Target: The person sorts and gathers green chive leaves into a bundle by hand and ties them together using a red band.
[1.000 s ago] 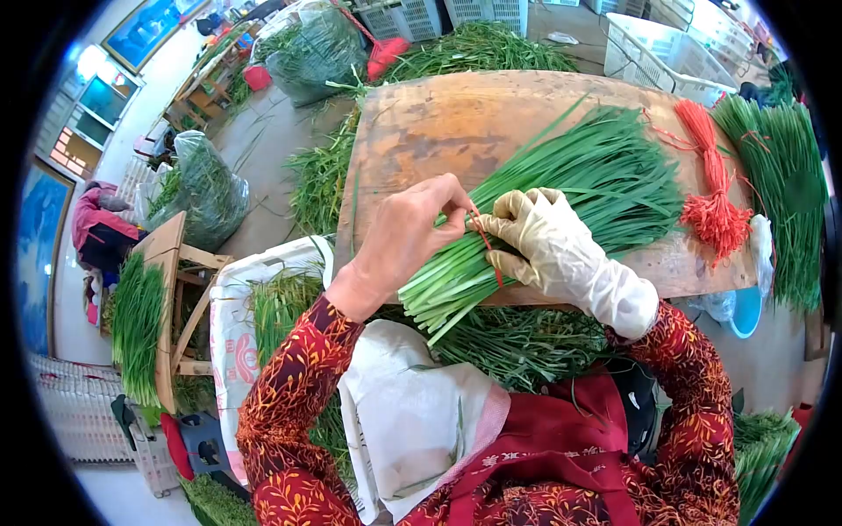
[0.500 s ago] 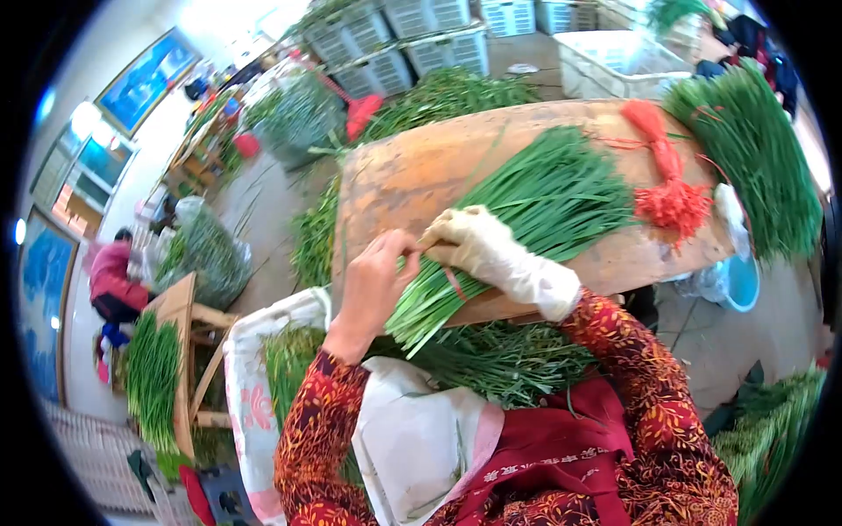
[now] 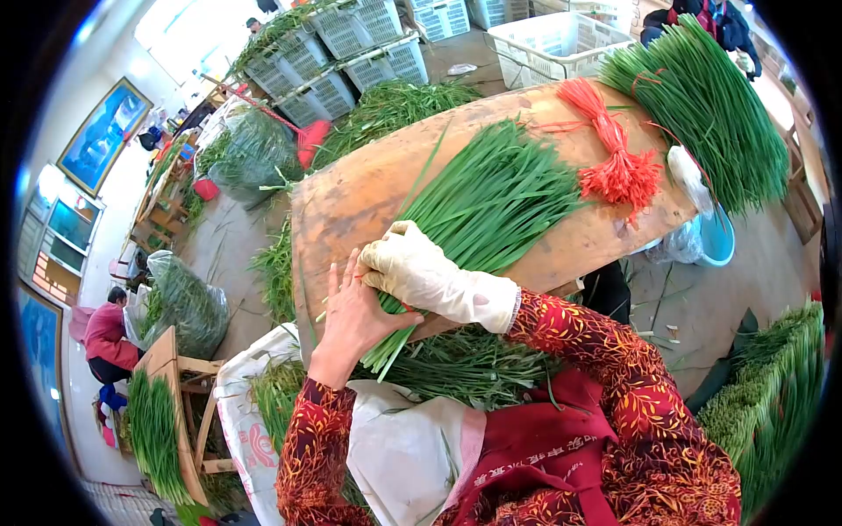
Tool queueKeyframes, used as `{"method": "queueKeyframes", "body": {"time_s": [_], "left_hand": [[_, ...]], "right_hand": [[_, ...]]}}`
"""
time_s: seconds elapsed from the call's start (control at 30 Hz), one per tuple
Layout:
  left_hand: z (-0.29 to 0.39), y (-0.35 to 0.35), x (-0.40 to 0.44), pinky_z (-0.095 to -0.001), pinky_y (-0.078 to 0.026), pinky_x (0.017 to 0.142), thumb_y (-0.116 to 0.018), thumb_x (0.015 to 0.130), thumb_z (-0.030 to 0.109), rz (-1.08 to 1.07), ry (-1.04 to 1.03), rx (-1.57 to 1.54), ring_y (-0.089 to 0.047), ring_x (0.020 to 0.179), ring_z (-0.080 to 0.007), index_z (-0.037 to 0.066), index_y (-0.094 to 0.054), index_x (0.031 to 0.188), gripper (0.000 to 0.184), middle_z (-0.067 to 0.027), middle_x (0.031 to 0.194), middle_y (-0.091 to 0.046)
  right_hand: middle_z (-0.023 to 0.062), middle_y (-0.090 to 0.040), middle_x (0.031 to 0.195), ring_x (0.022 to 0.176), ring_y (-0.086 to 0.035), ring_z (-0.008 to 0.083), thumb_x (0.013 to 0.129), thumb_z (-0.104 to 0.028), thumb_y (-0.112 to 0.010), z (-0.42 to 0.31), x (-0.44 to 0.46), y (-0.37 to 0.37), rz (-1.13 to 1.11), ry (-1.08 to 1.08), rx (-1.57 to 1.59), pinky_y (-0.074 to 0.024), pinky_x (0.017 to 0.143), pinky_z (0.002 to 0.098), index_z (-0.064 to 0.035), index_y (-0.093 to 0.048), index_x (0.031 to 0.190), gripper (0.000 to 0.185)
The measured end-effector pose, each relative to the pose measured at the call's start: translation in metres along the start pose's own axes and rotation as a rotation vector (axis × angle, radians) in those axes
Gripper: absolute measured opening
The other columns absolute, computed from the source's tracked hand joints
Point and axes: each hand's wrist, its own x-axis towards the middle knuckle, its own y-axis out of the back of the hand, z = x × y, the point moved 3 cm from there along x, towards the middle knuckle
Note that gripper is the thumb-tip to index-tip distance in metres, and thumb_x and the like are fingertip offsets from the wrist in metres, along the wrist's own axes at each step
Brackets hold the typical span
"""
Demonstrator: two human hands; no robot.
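A bunch of long green leafy stalks (image 3: 500, 197) lies slantwise on the wooden table (image 3: 386, 180), its pale ends toward me. Across those ends lies my bare left hand (image 3: 353, 311), fingers spread and thumb out over the stalks. My right hand (image 3: 421, 273), in a cream glove, is closed at the left hand's fingertips, with a bit of red tie showing between them. What its fingers pinch is too small to make out. Part of a red tie crosses the stalks under the hands. A bundle of red ties (image 3: 614, 158) rests at the table's right side.
A larger green bunch (image 3: 706, 114) stands at the table's right end, near a blue basin (image 3: 717, 238). White crates (image 3: 553, 48) are behind. Loose greens (image 3: 465, 364) lie below the near edge. A person in pink (image 3: 114, 337) is at the left; another is at the upper right.
The view has swung, shifting the table leftward. My left hand has gone from a pinch to spread fingers on the stalks. My gloved right hand stays closed close beside it.
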Motion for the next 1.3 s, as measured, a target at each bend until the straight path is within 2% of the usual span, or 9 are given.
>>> {"method": "queueKeyframes", "body": {"time_s": [0.4, 0.43, 0.5, 0.6, 0.7, 0.83, 0.97, 1.17, 1.3], "left_hand": [[-0.03, -0.026, 0.023, -0.0446, -0.02, 0.106, -0.075, 0.059, 0.045, -0.078, -0.111, -0.376, -0.037, 0.125, -0.0249, 0.012, -0.031, 0.135, 0.093, -0.0095, 0.133, -0.041], [-0.04, -0.023, 0.022, -0.0454, -0.019, 0.106, -0.074, 0.06, 0.046, -0.069, -0.147, -0.343, -0.036, 0.125, -0.0254, 0.012, -0.03, 0.135, 0.093, -0.0101, 0.133, -0.041], [-0.043, -0.002, 0.018, -0.0409, -0.021, 0.105, -0.069, 0.064, 0.053, -0.197, 0.006, -0.4, -0.037, 0.124, -0.03, 0.008, -0.029, 0.136, 0.094, -0.016, 0.13, -0.044], [-0.07, -0.006, 0.014, -0.0358, -0.027, 0.103, -0.057, 0.073, 0.06, -0.306, 0.112, -0.62, -0.04, 0.122, -0.0299, 0.005, -0.03, 0.136, 0.087, -0.0177, 0.129, -0.045], [-0.072, -0.016, 0.004, -0.0341, -0.029, 0.101, -0.045, 0.08, 0.063, -0.308, 0.188, -0.709, -0.041, 0.121, -0.0284, 0.004, -0.034, 0.134, 0.08, -0.0172, 0.128, -0.046], [-0.047, -0.015, -0.028, -0.032, -0.03, 0.1, -0.038, 0.087, 0.058, -0.27, 0.153, -0.899, -0.043, 0.119, -0.0236, 0.002, -0.043, 0.128, 0.069, -0.015, 0.126, -0.048], [-0.022, -0.044, -0.069, -0.0312, -0.029, 0.101, -0.044, 0.088, 0.053, -0.241, 0.193, -1.266, -0.041, 0.121, -0.0226, -0.001, -0.04, 0.128, 0.068, -0.0144, 0.128, -0.047], [0.028, -0.101, -0.09, -0.0314, -0.026, 0.103, -0.053, 0.081, 0.056, -0.088, 0.369, -1.682, -0.037, 0.122, -0.022, -0.003, -0.028, 0.135, 0.083, -0.0151, 0.133, -0.039], [0.027, -0.091, -0.088, -0.0276, -0.031, 0.099, -0.048, 0.086, 0.052, -0.001, 0.325, -1.498, -0.042, 0.117, -0.0174, -0.003, -0.032, 0.132, 0.074, -0.0109, 0.129, -0.044]], "right_hand": [[0.0079, -0.059, 0.075, 0.078, -0.057, 0.0273, 0.066, -0.012, -0.059, -0.011, -0.01, 0.001, -0.01, -0.012, -0.033, -0.0428, 0.073, 0.0367, -0.0106, -0.059, 0.074, 0.008], [0.0098, -0.06, 0.079, 0.083, -0.058, 0.0284, 0.069, -0.012, -0.059, -0.006, -0.015, 0.006, 0.256, 0.093, 0.089, -0.0444, 0.074, 0.0383, -0.0087, -0.061, 0.079, 0.011], [0.0115, -0.06, 0.085, 0.085, -0.058, 0.0278, 0.081, -0.017, -0.055, -0.021, -0.035, 0.04, 0.33, -0.153, 0.271, -0.0453, 0.077, 0.0354, -0.0052, -0.06, 0.092, 0.017], [0.0077, -0.063, 0.083, 0.076, -0.059, 0.0155, 0.087, -0.032, -0.052, -0.012, -0.089, 0.019, -0.102, -0.809, 0.871, -0.0459, 0.069, 0.0281, -0.0034, -0.06, 0.096, 0.032], [0.0102, -0.061, 0.102, 0.091, -0.06, 0.0201, 0.087, -0.05, -0.047, -0.014, -0.13, -0.014, -0.353, -0.974, 0.991, -0.0469, 0.075, 0.0314, 0.0004, -0.052, 0.115, 0.058], [0.0172, -0.047, 0.125, 0.114, -0.047, 0.0309, 0.079, -0.064, -0.048, -0.007, -0.161, -0.037, -0.284, -1.102, 1.321, -0.0417, 0.089, 0.0402, -0.001, -0.036, 0.131, 0.082], [0.0092, -0.051, 0.123, 0.112, -0.049, 0.0191, 0.077, -0.053, -0.061, -0.018, -0.177, -0.009, -0.055, -0.977, 1.534, -0.0372, 0.096, 0.0337, -0.0003, -0.041, 0.127, 0.075], [0.0064, -0.056, 0.116, 0.107, -0.051, 0.0161, 0.079, -0.035, -0.067, -0.021, -0.18, 0.008, -0.127, -1.091, 1.448, -0.0386, 0.094, 0.032, -0.0035, -0.044, 0.125, 0.061], [0.0067, -0.054, 0.119, 0.109, -0.05, 0.0178, 0.078, -0.039, -0.067, -0.016, -0.171, 0.012, -0.214, -1.093, 1.446, -0.0385, 0.094, 0.0336, -0.0051, -0.044, 0.127, 0.063]]}}
